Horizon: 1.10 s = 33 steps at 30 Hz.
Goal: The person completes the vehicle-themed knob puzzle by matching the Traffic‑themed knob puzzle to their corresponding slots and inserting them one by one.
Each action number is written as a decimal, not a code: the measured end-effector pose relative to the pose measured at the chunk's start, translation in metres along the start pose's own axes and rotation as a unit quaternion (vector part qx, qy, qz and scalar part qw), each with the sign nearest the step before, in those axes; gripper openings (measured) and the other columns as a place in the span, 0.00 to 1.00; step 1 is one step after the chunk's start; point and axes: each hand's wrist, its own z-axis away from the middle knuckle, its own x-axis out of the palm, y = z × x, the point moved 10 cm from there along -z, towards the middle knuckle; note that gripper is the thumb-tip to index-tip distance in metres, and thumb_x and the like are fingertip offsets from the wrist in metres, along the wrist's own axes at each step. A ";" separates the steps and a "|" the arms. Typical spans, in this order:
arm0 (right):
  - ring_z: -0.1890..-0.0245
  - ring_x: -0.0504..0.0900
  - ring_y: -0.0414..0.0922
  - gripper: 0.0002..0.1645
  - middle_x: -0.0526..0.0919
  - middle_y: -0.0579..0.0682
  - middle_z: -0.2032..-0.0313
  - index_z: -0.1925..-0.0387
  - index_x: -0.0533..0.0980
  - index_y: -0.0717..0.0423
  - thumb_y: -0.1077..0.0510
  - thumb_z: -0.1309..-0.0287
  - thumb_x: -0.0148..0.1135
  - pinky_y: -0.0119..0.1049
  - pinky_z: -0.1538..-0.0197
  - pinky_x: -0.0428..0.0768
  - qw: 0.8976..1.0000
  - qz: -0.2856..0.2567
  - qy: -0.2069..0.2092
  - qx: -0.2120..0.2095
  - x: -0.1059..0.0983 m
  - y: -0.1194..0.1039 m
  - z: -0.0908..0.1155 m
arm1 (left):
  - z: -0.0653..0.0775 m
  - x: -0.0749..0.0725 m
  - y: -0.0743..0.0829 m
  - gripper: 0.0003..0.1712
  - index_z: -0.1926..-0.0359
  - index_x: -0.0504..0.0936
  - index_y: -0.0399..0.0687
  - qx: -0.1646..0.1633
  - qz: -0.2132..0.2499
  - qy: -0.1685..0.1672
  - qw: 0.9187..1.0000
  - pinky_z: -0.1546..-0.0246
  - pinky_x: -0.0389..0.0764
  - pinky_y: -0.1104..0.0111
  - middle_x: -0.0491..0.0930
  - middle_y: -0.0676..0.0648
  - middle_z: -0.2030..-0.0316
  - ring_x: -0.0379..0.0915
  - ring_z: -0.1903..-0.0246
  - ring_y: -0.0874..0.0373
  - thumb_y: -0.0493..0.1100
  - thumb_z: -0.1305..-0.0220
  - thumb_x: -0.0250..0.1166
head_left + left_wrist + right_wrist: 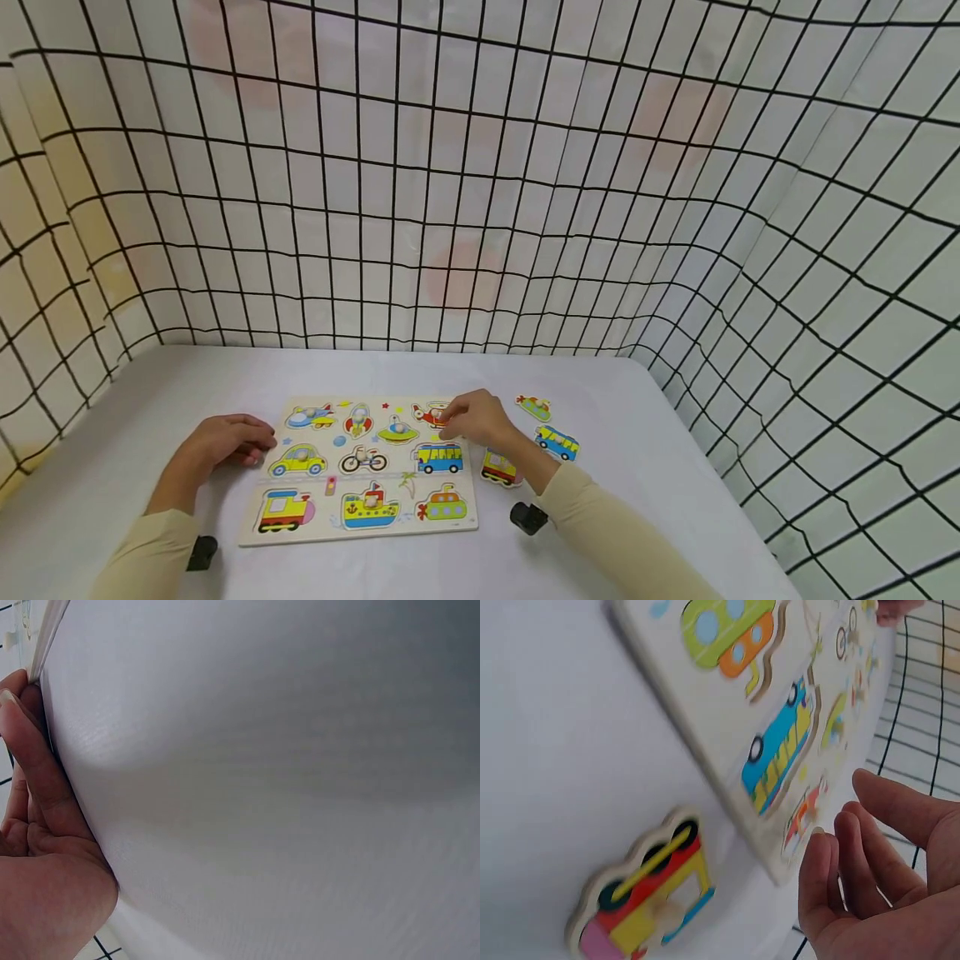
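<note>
To seat the red helicopter [431, 415] well, press evenly near its knob [812, 814] while steadying the puzzle board [382, 477]; blur leaves it hard to tell whether it lies flush. The right hand [477, 417] hovers beside it, thumb and fingers apart, holding nothing; the left hand [227, 439] rests loose-fingered against the board's left edge. The helicopter, glossy with a pale knob, lies at the far right corner.

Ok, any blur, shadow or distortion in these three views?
Head: lines of the gridded backdrop bow, suggesting lens distortion; left wrist: soft shadow across the white tabletop, darkest upper right; right wrist: the train piece looks slightly blurred.
</note>
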 end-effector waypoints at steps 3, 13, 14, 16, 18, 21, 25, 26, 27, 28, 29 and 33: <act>0.66 0.80 0.43 0.13 0.87 0.46 0.64 0.61 0.88 0.55 0.58 0.51 0.77 0.35 0.63 0.80 1.000 -0.003 -0.005 0.012 -0.011 0.012 0.003 | 0.001 -0.001 0.000 0.21 0.50 0.81 0.33 -0.004 0.002 0.004 1.000 0.68 0.83 0.68 0.85 0.49 0.72 0.80 0.75 0.53 0.42 0.40 0.70; 0.69 0.80 0.43 0.11 0.86 0.45 0.67 0.62 0.87 0.51 0.56 0.49 0.77 0.35 0.63 0.82 0.999 0.001 0.005 0.050 -0.041 0.057 0.008 | 0.002 -0.001 0.001 0.20 0.50 0.81 0.33 0.000 -0.001 0.006 1.000 0.68 0.83 0.68 0.85 0.49 0.72 0.80 0.75 0.53 0.42 0.38 0.69; 0.68 0.81 0.44 0.12 0.86 0.45 0.66 0.61 0.87 0.52 0.56 0.49 0.76 0.36 0.62 0.82 0.998 -0.003 0.012 0.054 -0.045 0.060 0.008 | 0.001 -0.001 0.001 0.20 0.50 0.82 0.33 -0.001 -0.001 0.006 1.000 0.68 0.83 0.68 0.85 0.49 0.72 0.80 0.75 0.53 0.42 0.38 0.69; 0.68 0.81 0.45 0.13 0.86 0.46 0.67 0.59 0.87 0.52 0.56 0.48 0.76 0.37 0.62 0.82 0.998 -0.008 0.028 0.061 -0.055 0.065 0.009 | 0.001 -0.001 0.000 0.20 0.50 0.82 0.34 -0.002 0.000 0.006 1.000 0.67 0.83 0.68 0.85 0.49 0.71 0.80 0.75 0.53 0.42 0.39 0.69; 0.67 0.81 0.45 0.15 0.87 0.46 0.67 0.57 0.86 0.53 0.56 0.48 0.76 0.39 0.60 0.82 0.997 -0.015 0.042 0.065 -0.063 0.070 0.008 | 0.001 -0.002 0.000 0.19 0.50 0.82 0.34 -0.001 -0.001 0.006 1.000 0.68 0.83 0.68 0.85 0.49 0.71 0.80 0.75 0.53 0.42 0.38 0.69; 0.65 0.83 0.47 0.17 0.87 0.48 0.65 0.55 0.86 0.56 0.57 0.47 0.75 0.41 0.58 0.84 0.995 -0.027 0.065 0.064 -0.077 0.075 0.007 | 0.001 -0.002 -0.001 0.19 0.50 0.82 0.33 -0.002 0.000 0.005 1.000 0.68 0.83 0.68 0.85 0.49 0.71 0.80 0.75 0.53 0.42 0.38 0.69; 0.62 0.84 0.49 0.17 0.88 0.50 0.63 0.54 0.86 0.58 0.57 0.45 0.74 0.38 0.58 0.83 0.992 -0.045 0.094 0.065 -0.095 0.082 0.006 | 0.001 -0.002 -0.002 0.20 0.50 0.82 0.33 -0.005 0.004 0.005 1.000 0.68 0.83 0.68 0.85 0.49 0.72 0.80 0.75 0.53 0.42 0.39 0.69; 0.61 0.84 0.48 0.17 0.89 0.51 0.63 0.55 0.86 0.58 0.57 0.46 0.74 0.37 0.59 0.82 0.992 -0.046 0.102 0.065 -0.099 0.083 0.006 | 0.001 -0.002 -0.002 0.20 0.50 0.82 0.33 -0.004 0.003 0.003 1.000 0.68 0.83 0.68 0.85 0.49 0.72 0.80 0.75 0.53 0.42 0.39 0.69; 0.61 0.83 0.48 0.17 0.89 0.51 0.63 0.55 0.86 0.58 0.56 0.46 0.74 0.35 0.60 0.80 0.991 -0.047 0.109 0.066 -0.103 0.085 0.007 | 0.001 -0.002 -0.002 0.20 0.49 0.82 0.33 -0.004 0.003 0.003 1.000 0.68 0.83 0.68 0.85 0.49 0.72 0.80 0.75 0.53 0.42 0.39 0.69; 0.61 0.83 0.48 0.17 0.89 0.51 0.63 0.54 0.86 0.58 0.56 0.46 0.74 0.33 0.61 0.79 0.990 -0.048 0.114 0.068 -0.107 0.087 0.007 | 0.001 -0.002 -0.002 0.21 0.49 0.82 0.33 -0.006 0.004 0.003 1.000 0.67 0.83 0.68 0.85 0.48 0.71 0.80 0.75 0.53 0.42 0.40 0.70; 0.61 0.83 0.47 0.17 0.89 0.51 0.63 0.54 0.86 0.58 0.56 0.46 0.74 0.33 0.61 0.77 0.989 -0.047 0.118 0.070 -0.110 0.089 0.007 | 0.000 -0.002 -0.002 0.21 0.49 0.82 0.33 -0.008 0.004 0.004 1.000 0.67 0.83 0.68 0.85 0.48 0.71 0.80 0.75 0.53 0.42 0.40 0.70; 0.60 0.82 0.47 0.18 0.88 0.51 0.62 0.53 0.86 0.58 0.55 0.45 0.73 0.34 0.61 0.77 0.989 -0.038 0.117 0.082 -0.115 0.099 0.007 | -0.001 -0.002 -0.004 0.22 0.49 0.82 0.34 -0.009 0.002 0.005 1.000 0.66 0.84 0.67 0.85 0.47 0.71 0.80 0.74 0.52 0.42 0.41 0.70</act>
